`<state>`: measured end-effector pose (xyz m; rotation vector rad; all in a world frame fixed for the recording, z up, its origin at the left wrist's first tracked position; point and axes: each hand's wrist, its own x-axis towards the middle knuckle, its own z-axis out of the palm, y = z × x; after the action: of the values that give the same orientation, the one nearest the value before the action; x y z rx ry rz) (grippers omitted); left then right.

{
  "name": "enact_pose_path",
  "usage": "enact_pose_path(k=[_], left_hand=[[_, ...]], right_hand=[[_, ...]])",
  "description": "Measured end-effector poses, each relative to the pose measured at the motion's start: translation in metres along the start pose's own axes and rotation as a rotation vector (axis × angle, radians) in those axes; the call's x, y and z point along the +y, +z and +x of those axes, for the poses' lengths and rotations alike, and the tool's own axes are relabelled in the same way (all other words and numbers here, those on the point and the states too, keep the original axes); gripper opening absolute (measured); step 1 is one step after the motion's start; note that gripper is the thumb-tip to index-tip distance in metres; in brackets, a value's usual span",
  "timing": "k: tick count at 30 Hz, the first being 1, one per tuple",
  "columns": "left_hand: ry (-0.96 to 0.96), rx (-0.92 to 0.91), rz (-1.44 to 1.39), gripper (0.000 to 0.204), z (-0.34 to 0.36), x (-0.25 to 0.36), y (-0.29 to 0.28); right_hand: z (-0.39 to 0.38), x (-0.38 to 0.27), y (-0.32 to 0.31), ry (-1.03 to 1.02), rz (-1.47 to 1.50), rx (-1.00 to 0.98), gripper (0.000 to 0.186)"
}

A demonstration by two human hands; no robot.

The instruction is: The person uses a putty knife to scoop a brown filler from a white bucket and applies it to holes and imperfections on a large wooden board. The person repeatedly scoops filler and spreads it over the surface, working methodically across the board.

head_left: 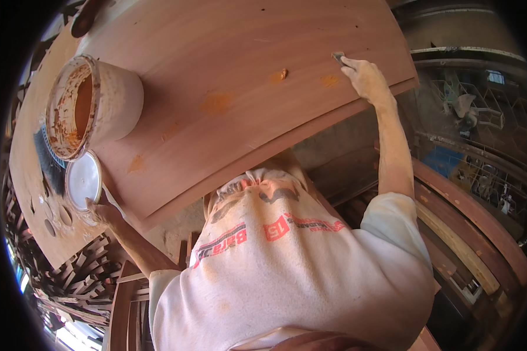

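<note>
My right hand [366, 81] is closed on a small scraper [338, 57], held at the surface of a reddish-brown wooden panel [263, 111] near its right end. Patches of orange filler [216, 102] mark the wood, and a small lump of filler [283, 74] lies left of the scraper. At the left, my left hand [99, 212] grips the lower edge of a round white lid [83, 180]. Just beyond the lid, a whitish plastic bucket [120, 99] smeared with orange filler stands on the panel's left part.
A dark brush with blue bristles or trim [48, 153] is partly hidden behind the bucket. Wood offcuts [91, 281] are piled below left. Curved wooden pieces [474, 219] and metal grillwork [492, 158] stand at the right. The panel's front edge [287, 149] runs before my body.
</note>
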<state>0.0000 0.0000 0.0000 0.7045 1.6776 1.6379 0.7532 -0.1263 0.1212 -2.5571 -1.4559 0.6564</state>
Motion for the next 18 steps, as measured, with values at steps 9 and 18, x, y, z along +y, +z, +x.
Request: enact_pose_path(k=[9, 18], left_hand=[[0.286, 0.245, 0.587, 0.06, -0.033, -0.032, 0.013], [0.239, 0.157, 0.567, 0.065, -0.03, -0.032, 0.001]], right_hand=[[0.009, 0.03, -0.031, -0.134, -0.146, -0.099, 0.04], [0.03, 0.064, -0.075, 0.273, 0.191, -0.05, 0.046]])
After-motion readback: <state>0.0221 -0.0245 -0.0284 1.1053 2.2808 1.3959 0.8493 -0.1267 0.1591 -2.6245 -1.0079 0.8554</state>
